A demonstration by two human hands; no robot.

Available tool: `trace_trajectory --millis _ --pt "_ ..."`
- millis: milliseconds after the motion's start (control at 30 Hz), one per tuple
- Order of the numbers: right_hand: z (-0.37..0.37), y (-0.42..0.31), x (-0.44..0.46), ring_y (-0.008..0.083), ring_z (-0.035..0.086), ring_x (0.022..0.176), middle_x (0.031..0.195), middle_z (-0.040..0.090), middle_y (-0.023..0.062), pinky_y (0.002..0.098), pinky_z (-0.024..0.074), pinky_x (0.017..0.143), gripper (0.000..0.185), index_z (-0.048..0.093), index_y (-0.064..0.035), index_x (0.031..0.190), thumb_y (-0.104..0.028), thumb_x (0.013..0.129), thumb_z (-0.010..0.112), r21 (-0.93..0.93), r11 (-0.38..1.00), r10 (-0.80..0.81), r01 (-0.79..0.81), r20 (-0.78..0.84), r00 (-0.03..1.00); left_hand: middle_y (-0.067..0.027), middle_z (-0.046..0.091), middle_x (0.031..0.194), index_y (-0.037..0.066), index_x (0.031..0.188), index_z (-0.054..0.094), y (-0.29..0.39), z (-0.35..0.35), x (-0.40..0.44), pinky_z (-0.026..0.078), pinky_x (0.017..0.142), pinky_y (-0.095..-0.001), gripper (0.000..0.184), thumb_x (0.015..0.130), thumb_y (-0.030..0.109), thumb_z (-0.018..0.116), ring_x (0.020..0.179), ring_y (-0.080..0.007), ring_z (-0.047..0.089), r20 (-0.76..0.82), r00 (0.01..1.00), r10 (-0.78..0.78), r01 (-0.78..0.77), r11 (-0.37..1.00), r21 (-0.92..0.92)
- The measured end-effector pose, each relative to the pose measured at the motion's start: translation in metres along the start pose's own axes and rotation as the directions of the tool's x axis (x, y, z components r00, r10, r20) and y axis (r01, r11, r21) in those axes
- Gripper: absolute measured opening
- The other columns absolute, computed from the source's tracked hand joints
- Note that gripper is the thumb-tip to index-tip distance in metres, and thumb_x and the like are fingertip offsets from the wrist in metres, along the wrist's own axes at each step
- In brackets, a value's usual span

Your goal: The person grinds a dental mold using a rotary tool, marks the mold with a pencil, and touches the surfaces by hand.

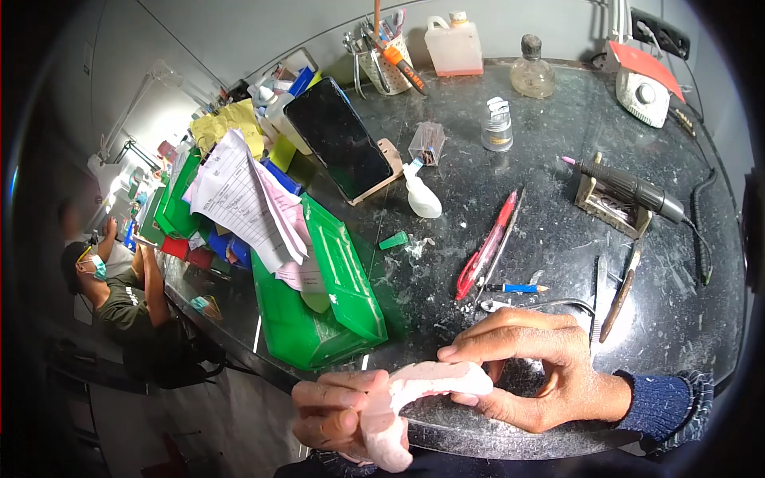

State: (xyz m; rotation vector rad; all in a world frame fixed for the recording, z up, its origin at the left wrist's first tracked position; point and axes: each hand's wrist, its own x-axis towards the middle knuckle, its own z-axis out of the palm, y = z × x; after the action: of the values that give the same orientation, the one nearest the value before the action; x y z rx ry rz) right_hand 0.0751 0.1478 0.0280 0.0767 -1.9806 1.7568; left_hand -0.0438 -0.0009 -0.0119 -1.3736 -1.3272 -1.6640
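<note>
Near the bench's front edge I hold a pale pink, horseshoe-shaped dental piece (384,405) with white dusty patches. My left hand (328,408) is closed on its left side, fingers behind and thumb in front. The thumb and fingertips of my right hand (550,370) pinch its right end; dust covers that hand. Just beyond the right hand lie a blue pencil (522,288), a red pen-like tool (488,247) and a metal tweezer-like tool (599,299). A knife with a brown handle (620,305) rests farther right.
A green bin (351,279) with papers stands left, beside a phone (339,139) on a stand. A rotary handpiece (629,190) rests on its holder at right. Bottles, a jar (496,127) and a tool cup sit farther back. A masked person (131,299) works at far left.
</note>
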Motion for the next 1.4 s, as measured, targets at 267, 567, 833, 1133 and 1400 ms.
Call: trace_trajectory --millis 267,567,833,1133,1400 --pt "0.002 -0.002 -0.001 0.0158 0.060 0.072 0.092 0.064 0.0131 0.0240 0.0489 0.059 0.033 0.064 -0.0022 0.103 -0.007 0.070 0.068 -0.035 0.999 -0.019 0.019 -0.014 1.000 -0.0025 0.043 0.080 0.009 0.087 0.046 0.013 0.026 -0.010 0.046 0.052 -0.0198 0.039 0.067 0.022 0.077 0.059 -0.0146 0.052 -0.337 0.938 -0.082 0.017 0.982 -0.189" --pt "0.004 -0.002 -0.001 0.0153 0.060 0.071 0.092 0.063 0.0139 0.0231 0.0489 0.056 0.034 0.063 -0.0018 0.105 -0.006 0.072 0.069 -0.012 1.000 0.002 -0.002 -0.010 1.000 -0.0048 0.039 0.078 0.009 0.085 0.040 -0.023 0.001 -0.003 0.033 0.046 -0.0229 0.021 0.085 0.025 0.054 0.055 -0.0137 0.043 -0.118 0.889 0.442 -0.414 0.887 0.202" --pt "0.004 -0.001 -0.002 0.0175 0.061 0.077 0.095 0.063 0.0144 0.0237 0.0507 0.057 0.037 0.061 -0.0016 0.109 -0.007 0.074 0.069 0.000 1.000 0.019 -0.019 0.018 1.000 -0.0024 0.038 0.076 0.014 0.084 0.042 -0.001 -0.002 0.003 0.035 0.049 -0.0261 0.023 0.081 0.028 0.059 0.063 -0.0134 0.045 0.057 0.990 0.128 -0.125 0.991 -0.046" --pt "0.004 -0.001 -0.003 0.0189 0.061 0.078 0.094 0.062 0.0140 0.0269 0.0500 0.063 0.038 0.059 -0.0011 0.112 -0.010 0.076 0.067 0.025 0.999 0.031 -0.032 0.032 0.999 -0.0026 0.040 0.080 0.015 0.094 0.047 0.005 -0.040 0.000 0.038 0.058 -0.0253 0.032 0.075 0.035 0.064 0.067 -0.0140 0.046 0.332 0.942 -0.051 0.018 0.995 0.103" --pt "0.004 0.001 -0.003 0.0184 0.061 0.074 0.091 0.063 0.0138 0.0277 0.0486 0.065 0.039 0.058 0.0003 0.113 -0.014 0.077 0.065 0.003 0.999 0.054 -0.055 0.037 0.998 -0.0012 0.042 0.080 0.016 0.088 0.051 0.009 -0.010 -0.019 0.042 0.059 -0.0266 0.028 0.071 0.026 0.070 0.068 -0.0147 0.049 0.008 0.982 -0.189 0.189 0.979 -0.081"
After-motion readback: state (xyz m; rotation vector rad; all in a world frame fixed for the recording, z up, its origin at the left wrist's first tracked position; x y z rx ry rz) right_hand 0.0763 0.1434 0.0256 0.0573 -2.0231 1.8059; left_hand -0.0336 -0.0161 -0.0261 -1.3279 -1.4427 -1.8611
